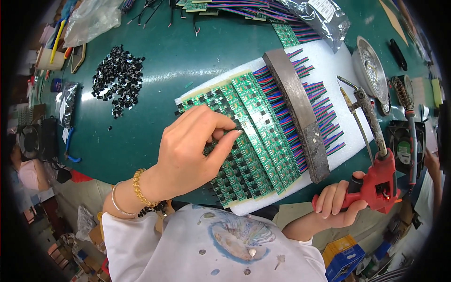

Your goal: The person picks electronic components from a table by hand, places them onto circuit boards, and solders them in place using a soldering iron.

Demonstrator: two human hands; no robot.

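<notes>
My left hand (190,145) is over the green circuit boards (263,129), its thumb and forefinger pinched together close to the board surface. Whatever lies between those fingertips is too small to make out. Rows of small black parts sit on the nearer boards, partly covered by the hand. My right hand (336,199) is wrapped round the handle of a red soldering gun (381,181), whose metal tip points up and away at the right. A dark metal bar (298,113) lies across the bundled coloured wires (324,113) that run from the boards. All this rests on a white foam sheet (350,101).
A heap of small black components (117,77) lies on the green table (155,56) at left. At far right stand a metal bowl (371,63) and a black fan (406,145). More wired boards and a silvery bag (319,19) lie at the back.
</notes>
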